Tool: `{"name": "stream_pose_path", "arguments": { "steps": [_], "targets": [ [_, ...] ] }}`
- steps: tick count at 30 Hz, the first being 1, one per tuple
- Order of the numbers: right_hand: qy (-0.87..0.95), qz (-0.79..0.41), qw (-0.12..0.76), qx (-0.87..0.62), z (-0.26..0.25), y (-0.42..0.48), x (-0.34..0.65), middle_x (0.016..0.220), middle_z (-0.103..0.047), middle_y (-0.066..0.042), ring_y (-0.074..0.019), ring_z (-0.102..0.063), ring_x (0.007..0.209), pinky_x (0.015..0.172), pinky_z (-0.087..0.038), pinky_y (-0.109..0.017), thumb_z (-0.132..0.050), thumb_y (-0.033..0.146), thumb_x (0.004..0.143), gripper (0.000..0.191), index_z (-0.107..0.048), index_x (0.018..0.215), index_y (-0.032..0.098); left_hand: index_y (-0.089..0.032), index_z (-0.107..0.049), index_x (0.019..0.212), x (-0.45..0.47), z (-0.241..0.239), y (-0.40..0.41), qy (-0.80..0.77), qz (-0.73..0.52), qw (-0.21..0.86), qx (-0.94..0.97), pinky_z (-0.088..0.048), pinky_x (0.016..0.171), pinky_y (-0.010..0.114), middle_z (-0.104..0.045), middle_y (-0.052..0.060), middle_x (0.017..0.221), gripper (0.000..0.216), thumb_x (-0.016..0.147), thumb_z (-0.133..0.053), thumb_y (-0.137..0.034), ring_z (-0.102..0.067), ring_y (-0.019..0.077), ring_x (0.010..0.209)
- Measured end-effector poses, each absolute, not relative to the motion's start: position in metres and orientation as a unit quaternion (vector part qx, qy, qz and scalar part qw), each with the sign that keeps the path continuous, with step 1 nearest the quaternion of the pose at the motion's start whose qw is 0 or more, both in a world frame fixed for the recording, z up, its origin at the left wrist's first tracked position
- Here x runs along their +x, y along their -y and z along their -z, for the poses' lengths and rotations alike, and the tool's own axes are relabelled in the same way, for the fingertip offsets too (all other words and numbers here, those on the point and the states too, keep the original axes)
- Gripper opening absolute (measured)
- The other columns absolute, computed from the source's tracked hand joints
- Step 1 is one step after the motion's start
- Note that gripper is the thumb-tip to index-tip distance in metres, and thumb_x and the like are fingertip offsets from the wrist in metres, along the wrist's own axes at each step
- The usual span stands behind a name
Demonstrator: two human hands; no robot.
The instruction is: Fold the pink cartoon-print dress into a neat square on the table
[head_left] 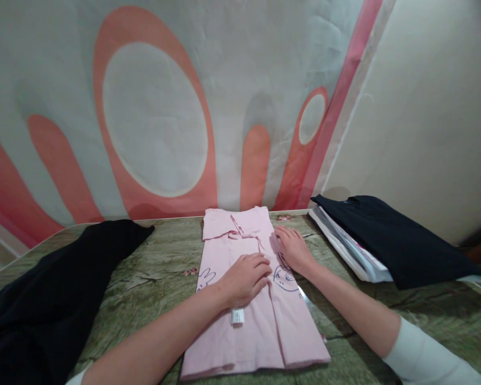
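Note:
A pink T-shirt (220,342) lies in front of me on the table, its sides folded inward into a long strip. Blue line drawings mark its left and right sides, and a small white label (238,316) shows near its middle. My left hand (246,279) rests palm down on the shirt, fingers apart and slightly bent beside the inner fold edge; its thumb is hidden. Along the upper right side of the shirt lies my right hand (293,248), fingers spread and touching the cloth at its edge.
To the right sits a stack of folded garments (344,243) with a black shirt (388,232) on top. A loose black garment (60,289) spreads over the left of the wood-patterned table (156,299). Behind the table hangs a printed backdrop (232,80).

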State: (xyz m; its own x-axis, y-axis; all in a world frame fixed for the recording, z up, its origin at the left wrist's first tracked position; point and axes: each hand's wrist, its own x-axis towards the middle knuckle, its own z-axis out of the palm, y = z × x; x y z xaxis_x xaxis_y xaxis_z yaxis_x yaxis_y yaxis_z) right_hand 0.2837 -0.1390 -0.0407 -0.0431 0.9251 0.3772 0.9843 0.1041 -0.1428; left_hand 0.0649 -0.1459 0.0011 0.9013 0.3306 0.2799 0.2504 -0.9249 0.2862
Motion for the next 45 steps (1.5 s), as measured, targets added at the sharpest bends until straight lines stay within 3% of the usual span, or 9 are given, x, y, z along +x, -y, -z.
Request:
{"name": "stream_pose_path", "arguments": {
  "steps": [6, 12, 23, 29, 33, 41, 45],
  "targets": [
    [0.753, -0.006, 0.109, -0.649, 0.044, 0.138, 0.281, 0.142, -0.033, -0.011, -0.0228, -0.025, 0.132, 0.106, -0.018, -0.042, -0.026, 0.047, 0.091, 0.056, -0.036, 0.135, 0.013, -0.019, -0.053, 0.093, 0.066, -0.005, 0.148, -0.173, -0.146, 0.124, 0.966, -0.037, 0.089, 0.033, -0.055, 0.005, 0.101, 0.013, 0.089, -0.044, -0.028, -0.050, 0.0189, 0.097],
    [0.735, -0.013, 0.079, -0.673, 0.043, 0.138, 0.284, 0.145, -0.026, -0.010, -0.0234, -0.019, 0.134, 0.106, -0.016, -0.044, -0.019, 0.052, 0.090, 0.063, -0.029, 0.139, 0.014, -0.019, -0.054, 0.094, 0.066, -0.010, 0.151, -0.161, -0.122, 0.112, 0.973, -0.038, 0.087, 0.031, -0.056, 0.004, 0.101, 0.015, 0.090, -0.043, -0.028, -0.052, 0.0176, 0.094],
    [0.741, 0.006, 0.103, -0.664, 0.036, 0.142, 0.283, 0.147, -0.022, -0.006, -0.0224, -0.013, 0.136, 0.108, -0.013, -0.044, -0.023, 0.040, 0.091, 0.055, -0.027, 0.140, 0.016, -0.022, -0.058, 0.105, 0.063, -0.023, 0.169, -0.067, -0.065, 0.132, 0.987, -0.036, 0.091, 0.031, -0.058, 0.005, 0.112, 0.024, 0.093, -0.039, -0.031, -0.054, 0.0179, 0.102],
    [0.805, -0.048, 0.067, -0.588, 0.031, 0.153, 0.267, 0.148, -0.019, -0.005, -0.0210, -0.016, 0.135, 0.109, -0.011, -0.044, -0.020, 0.047, 0.091, 0.058, -0.021, 0.142, 0.020, -0.022, -0.061, 0.095, 0.064, -0.024, 0.181, -0.038, -0.075, 0.112, 0.990, -0.040, 0.083, 0.030, -0.061, 0.006, 0.103, 0.021, 0.090, -0.045, -0.034, -0.056, 0.0188, 0.094],
    [0.797, -0.054, 0.061, -0.599, 0.032, 0.151, 0.269, 0.148, -0.018, -0.003, -0.0214, -0.014, 0.136, 0.109, -0.010, -0.045, -0.017, 0.050, 0.091, 0.058, -0.020, 0.142, 0.023, -0.022, -0.061, 0.100, 0.064, -0.028, 0.191, -0.001, -0.071, 0.113, 0.991, -0.038, 0.086, 0.033, -0.061, 0.007, 0.103, 0.023, 0.088, -0.048, -0.036, -0.055, 0.0207, 0.096],
    [0.787, -0.049, 0.072, -0.610, 0.035, 0.149, 0.273, 0.148, -0.021, 0.000, -0.0211, -0.016, 0.135, 0.108, -0.013, -0.046, -0.017, 0.046, 0.092, 0.052, -0.022, 0.141, 0.029, -0.022, -0.061, 0.105, 0.066, -0.036, 0.204, 0.090, -0.036, 0.257, 0.961, -0.036, 0.094, 0.030, -0.061, 0.005, 0.113, 0.024, 0.089, -0.046, -0.032, -0.056, 0.0166, 0.102],
    [0.786, -0.043, 0.075, -0.612, 0.036, 0.148, 0.272, 0.148, -0.021, 0.000, -0.0201, -0.017, 0.135, 0.108, -0.014, -0.045, -0.019, 0.042, 0.093, 0.051, -0.024, 0.141, 0.028, -0.020, -0.060, 0.102, 0.066, -0.031, 0.193, -0.002, -0.068, 0.226, 0.972, -0.038, 0.090, 0.031, -0.060, 0.006, 0.112, 0.022, 0.090, -0.044, -0.028, -0.054, 0.0186, 0.103]
  ]
}}
